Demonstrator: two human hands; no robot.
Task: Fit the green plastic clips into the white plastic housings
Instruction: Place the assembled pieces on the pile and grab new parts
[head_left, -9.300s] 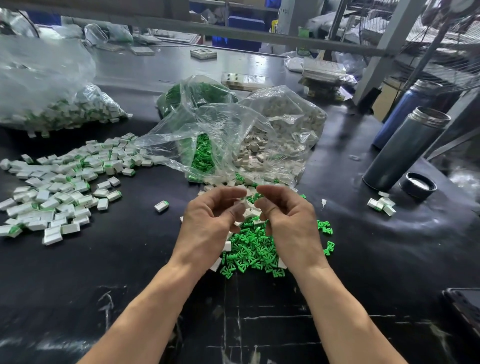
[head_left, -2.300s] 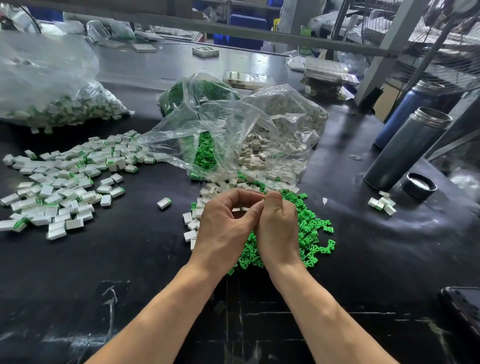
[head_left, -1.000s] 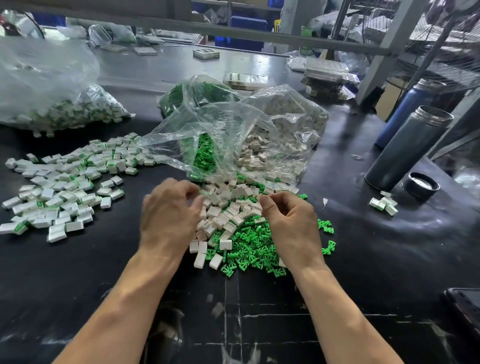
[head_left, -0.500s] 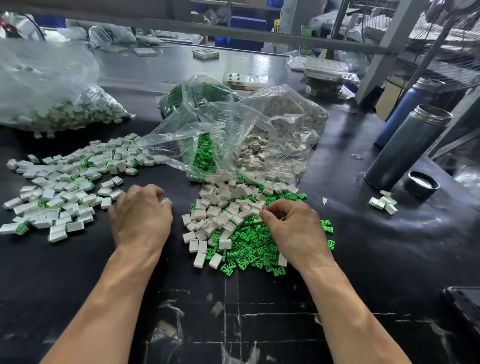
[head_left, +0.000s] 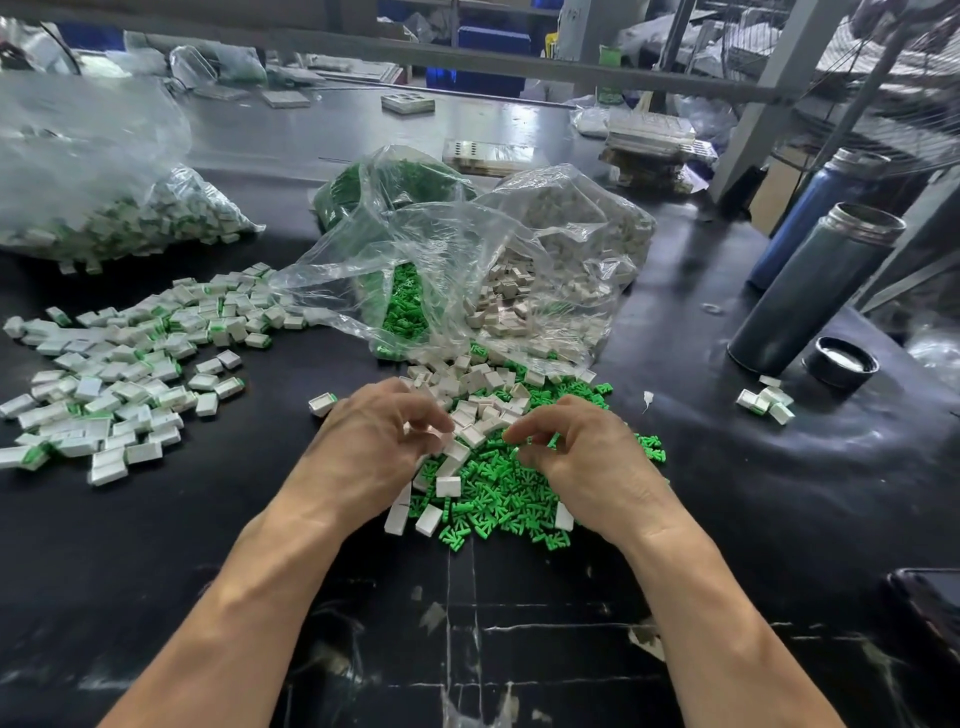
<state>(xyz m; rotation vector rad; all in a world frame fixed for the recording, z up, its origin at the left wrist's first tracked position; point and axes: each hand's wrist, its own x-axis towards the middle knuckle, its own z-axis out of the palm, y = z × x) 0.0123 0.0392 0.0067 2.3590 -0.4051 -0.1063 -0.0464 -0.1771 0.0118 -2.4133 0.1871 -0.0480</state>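
Note:
Loose white housings (head_left: 483, 400) lie in a heap in front of me, and a heap of green clips (head_left: 498, 488) spreads just below them. My left hand (head_left: 374, 447) is curled over the left side of the housings, its thumb and fingertips pinching a white housing. My right hand (head_left: 582, 452) hovers over the green clips with thumb and forefinger curled round a green clip. One assembled piece (head_left: 322, 402) lies alone just left of my left hand. A wide spread of assembled pieces (head_left: 119, 374) covers the table to the left.
An open clear bag (head_left: 467, 249) holding clips and housings sits behind the heaps. Another bag of assembled pieces (head_left: 104, 218) is far left. Two flasks (head_left: 815, 291), a black cap (head_left: 840, 362) and a few pieces (head_left: 766, 402) stand at the right. A dark phone (head_left: 930, 603) lies at the right edge.
My left hand came back from the left, where it left the single assembled piece, and now reaches into the white housings. My right hand stayed over the green clips.

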